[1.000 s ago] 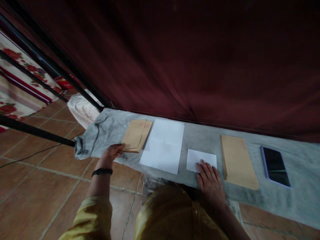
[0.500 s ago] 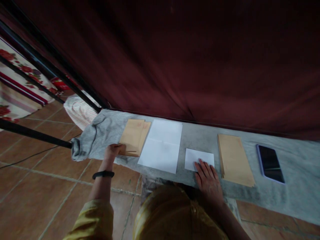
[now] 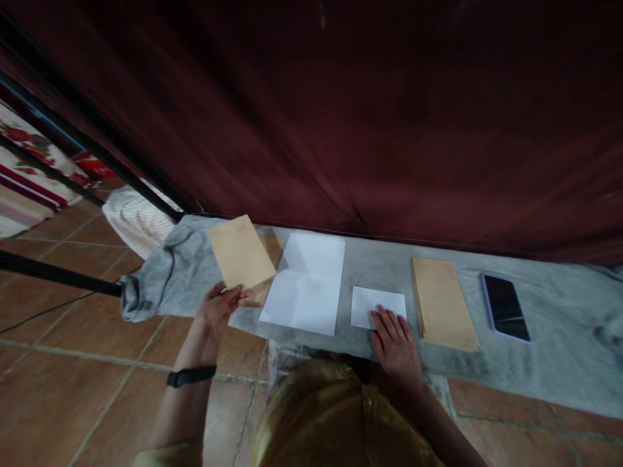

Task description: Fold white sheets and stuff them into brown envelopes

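A brown paper envelope (image 3: 242,251) is pinched at its near edge by my left hand (image 3: 224,305), which wears a dark wristband. It is raised and turned above another brown envelope (image 3: 273,248), partly hidden below it. Just to the right, a white paper sheet (image 3: 311,285) with fold creases lies flat. My right hand (image 3: 396,344) rests with fingers outstretched on a small white folded paper (image 3: 372,303), covering its lower right corner. Right of that hand lies a stack of brown envelopes (image 3: 444,301).
A grey cloth (image 3: 564,324) covers the long narrow surface. A phone (image 3: 505,306) lies on it at the right. Behind hangs a dark red curtain (image 3: 389,130). Dark metal bars (image 3: 63,275) cross the left side above a tiled floor (image 3: 97,389).
My left hand has lifted the top envelope off the left pile and tilted it, uncovering more of the one beneath. My right hand stays on the small white paper. The view has shifted slightly.
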